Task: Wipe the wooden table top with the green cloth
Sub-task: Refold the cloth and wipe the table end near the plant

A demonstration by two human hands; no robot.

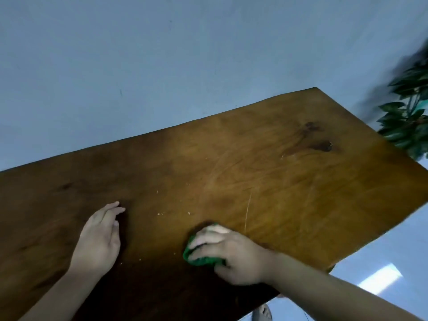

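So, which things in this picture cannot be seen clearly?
Head view:
- The cloth is mostly hidden under the right hand; its size is unclear.
- The plant is blurred and cut off by the right edge.
- The specks on the table are too small to identify.
- The table's near left part is cut off by the frame.

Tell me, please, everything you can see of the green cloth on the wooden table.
The green cloth is bright green fabric, bunched into a wad and mostly hidden under the right hand, whose fingers curl over it. Only its left and near edges show. It rests on the brown wooden table top, with pale crumbs to its left.
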